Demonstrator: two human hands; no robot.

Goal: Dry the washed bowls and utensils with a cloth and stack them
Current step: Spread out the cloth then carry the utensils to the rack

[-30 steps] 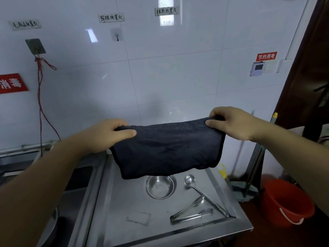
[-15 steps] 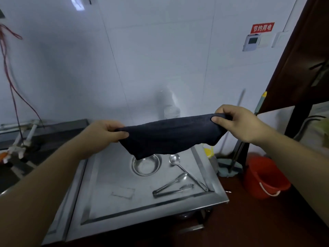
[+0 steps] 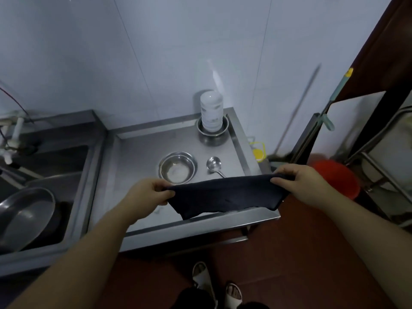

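A dark cloth [image 3: 225, 197] hangs stretched between both hands above the front of the steel counter [image 3: 138, 157]. My left hand [image 3: 148, 192] pinches its left corner and my right hand [image 3: 296, 181] pinches its right corner. Behind the cloth a small steel bowl [image 3: 177, 167] sits upright on the counter. A steel ladle [image 3: 214, 165] lies to the bowl's right, its handle running under the cloth. The tongs are hidden behind the cloth.
A clear bottle [image 3: 211, 113] stands in a steel dish [image 3: 213, 133] at the counter's back right corner. A sink [image 3: 44, 175] on the left holds a large steel basin [image 3: 24, 215]. A red bucket [image 3: 336, 177] and a mop handle [image 3: 334, 94] stand at the right.
The view has tilted down towards the counter and floor. Both hands have lowered the stretched cloth from chest height to just above the counter's front, now covering the tongs.
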